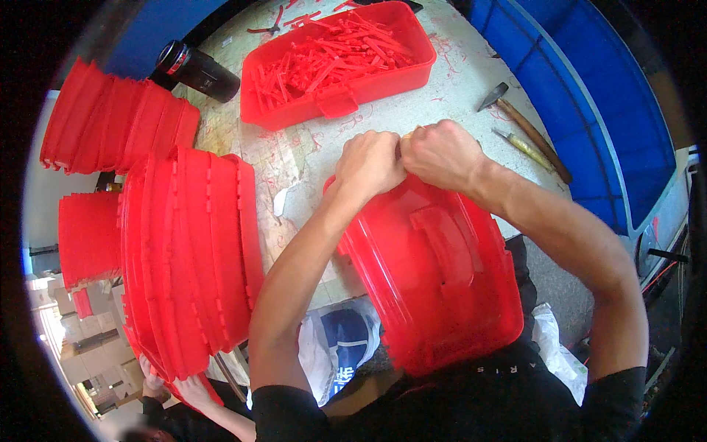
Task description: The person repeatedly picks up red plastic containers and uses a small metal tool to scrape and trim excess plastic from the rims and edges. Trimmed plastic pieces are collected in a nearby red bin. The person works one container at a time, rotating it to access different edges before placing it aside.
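Observation:
A glossy red plastic lid (pixel 456 272) with a raised panel leans in front of my body, its far edge on the table side. My left hand (pixel 373 160) is closed at that far edge, knuckles up, gripping the lid. Pressed against it, my right hand (pixel 445 156) is also closed at the edge. A small tan piece (pixel 409 137) peeks out between the two fists; its kind cannot be made out. The fingertips of both hands are hidden. Beyond them stands a red plastic bin (pixel 339 103) heaped with thin red plastic strips (pixel 353 55).
Stacked red plastic shells (pixel 191 258) rise at the left, with more (pixel 110 121) behind. A black tumbler (pixel 199 70) lies near the bin. At right are a hammer (pixel 526 125), a knife-like tool (pixel 523 149) and blue crates (pixel 589 96). Another person's hands (pixel 195 390) touch the stack's lower end.

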The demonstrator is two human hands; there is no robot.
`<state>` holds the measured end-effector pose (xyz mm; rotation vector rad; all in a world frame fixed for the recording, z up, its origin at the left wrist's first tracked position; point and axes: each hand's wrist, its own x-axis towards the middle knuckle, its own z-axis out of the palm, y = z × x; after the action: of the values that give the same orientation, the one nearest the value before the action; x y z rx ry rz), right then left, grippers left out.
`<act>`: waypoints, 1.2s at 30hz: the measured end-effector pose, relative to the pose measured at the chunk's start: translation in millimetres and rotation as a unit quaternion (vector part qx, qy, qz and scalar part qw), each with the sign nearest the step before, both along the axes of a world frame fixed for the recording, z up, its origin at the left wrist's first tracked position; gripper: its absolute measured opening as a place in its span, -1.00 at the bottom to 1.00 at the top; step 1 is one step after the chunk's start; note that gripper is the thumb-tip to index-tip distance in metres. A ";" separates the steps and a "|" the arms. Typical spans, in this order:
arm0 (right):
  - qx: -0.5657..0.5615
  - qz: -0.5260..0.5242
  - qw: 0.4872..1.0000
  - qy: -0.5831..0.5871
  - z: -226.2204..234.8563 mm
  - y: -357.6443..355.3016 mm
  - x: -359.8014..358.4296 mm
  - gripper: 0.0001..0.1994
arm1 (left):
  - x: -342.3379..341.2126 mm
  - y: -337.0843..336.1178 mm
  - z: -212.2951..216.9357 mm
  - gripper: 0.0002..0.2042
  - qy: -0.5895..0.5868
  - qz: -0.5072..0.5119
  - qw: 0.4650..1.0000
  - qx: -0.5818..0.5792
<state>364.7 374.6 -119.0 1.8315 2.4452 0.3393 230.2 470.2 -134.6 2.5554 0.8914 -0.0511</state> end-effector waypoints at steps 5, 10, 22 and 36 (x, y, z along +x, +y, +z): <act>0.059 -0.072 0.994 0.060 -17.5 -10.6 -0.7 -0.89 | -2.6 9.8 4.9 -0.73 0.016 -0.006 1.000 0.002; 0.086 -0.098 0.989 0.069 -25.9 -12.6 3.6 -0.87 | -14.1 16.5 16.8 -0.57 0.031 -0.004 0.999 0.020; 0.036 -0.124 0.988 0.079 -18.3 -22.3 -7.7 -0.84 | -16.1 16.3 11.7 -0.63 0.002 -0.088 0.996 0.011; -0.128 -0.162 0.971 0.123 12.3 -16.5 -9.4 -0.71 | -18.8 4.0 11.4 -0.74 0.002 -0.048 0.999 0.012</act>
<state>355.3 358.1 -106.6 2.2078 2.1400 -0.2258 211.3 474.3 -123.1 2.6198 0.7760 -0.0744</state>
